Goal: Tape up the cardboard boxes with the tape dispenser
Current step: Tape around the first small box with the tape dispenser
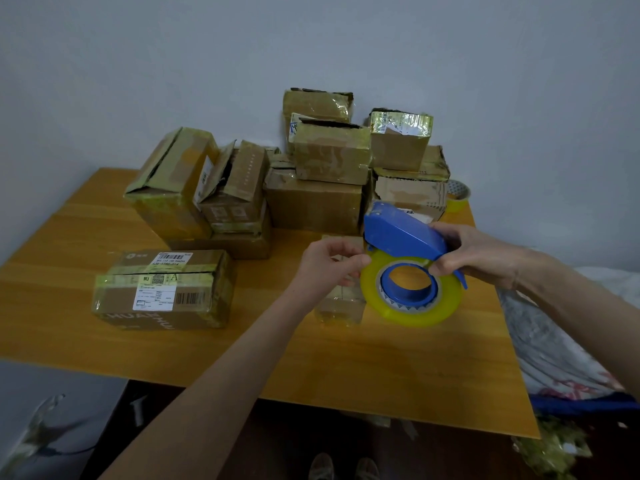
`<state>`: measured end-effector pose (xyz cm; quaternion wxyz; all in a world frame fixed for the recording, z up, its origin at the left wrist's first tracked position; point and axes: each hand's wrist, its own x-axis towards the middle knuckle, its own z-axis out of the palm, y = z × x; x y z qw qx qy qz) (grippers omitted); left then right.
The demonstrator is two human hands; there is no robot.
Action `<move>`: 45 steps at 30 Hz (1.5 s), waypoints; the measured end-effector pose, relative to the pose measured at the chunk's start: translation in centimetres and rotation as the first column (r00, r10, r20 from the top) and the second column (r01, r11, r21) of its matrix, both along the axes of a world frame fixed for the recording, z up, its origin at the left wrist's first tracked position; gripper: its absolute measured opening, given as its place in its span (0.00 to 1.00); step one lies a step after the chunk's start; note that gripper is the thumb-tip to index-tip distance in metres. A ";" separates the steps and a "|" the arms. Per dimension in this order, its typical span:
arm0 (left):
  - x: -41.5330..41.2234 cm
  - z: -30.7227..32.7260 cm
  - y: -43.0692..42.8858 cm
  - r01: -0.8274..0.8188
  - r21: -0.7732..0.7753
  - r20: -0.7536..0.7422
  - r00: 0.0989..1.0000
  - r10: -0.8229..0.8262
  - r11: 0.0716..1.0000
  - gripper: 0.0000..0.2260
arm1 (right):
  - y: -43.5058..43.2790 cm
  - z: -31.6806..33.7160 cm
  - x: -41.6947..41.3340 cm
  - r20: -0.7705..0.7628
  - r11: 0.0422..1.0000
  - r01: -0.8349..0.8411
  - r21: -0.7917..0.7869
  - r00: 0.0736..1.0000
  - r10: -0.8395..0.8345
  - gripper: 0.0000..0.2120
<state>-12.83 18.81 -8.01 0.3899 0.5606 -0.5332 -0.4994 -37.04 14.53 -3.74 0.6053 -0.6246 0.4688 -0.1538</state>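
Right of centre, over a small cardboard box (341, 306), the blue plastic tape dispenser (401, 233) is gripped by the right hand (481, 254); its yellowish roll (415, 315) is pinched by the left hand (325, 265), likely to free the end.

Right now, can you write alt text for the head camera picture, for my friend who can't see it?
The right hand grips a blue tape dispenser above a wooden table while the left hand pinches its yellowish tape roll. Taped cardboard boxes are piled behind.
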 end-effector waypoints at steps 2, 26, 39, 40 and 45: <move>0.0 -0.1 0.0 0.014 0.007 -0.013 1.000 -0.014 1.000 0.04 | 0.1 0.2 0.2 -0.019 1.000 -0.007 -0.011 1.000 0.007 0.37; 2.1 1.0 -0.4 0.206 -0.381 0.473 0.881 -0.001 0.901 0.02 | 0.1 0.1 -0.6 -0.072 0.999 -0.031 -0.022 0.997 0.029 0.39; 0.0 0.2 0.4 0.067 0.537 -0.401 0.897 0.184 0.841 0.11 | 0.6 0.8 -0.5 -0.196 0.985 -0.171 -0.030 0.967 0.162 0.35; 0.3 0.1 0.2 0.037 0.512 -0.344 0.924 0.166 0.858 0.07 | 0.7 0.6 -0.4 -0.225 0.983 -0.180 -0.042 0.960 0.166 0.33; 1.1 -1.0 0.0 -0.087 0.419 -0.079 0.988 0.131 0.904 0.04 | 1.4 -0.7 0.7 -0.387 0.938 -0.309 -0.159 0.893 0.229 0.35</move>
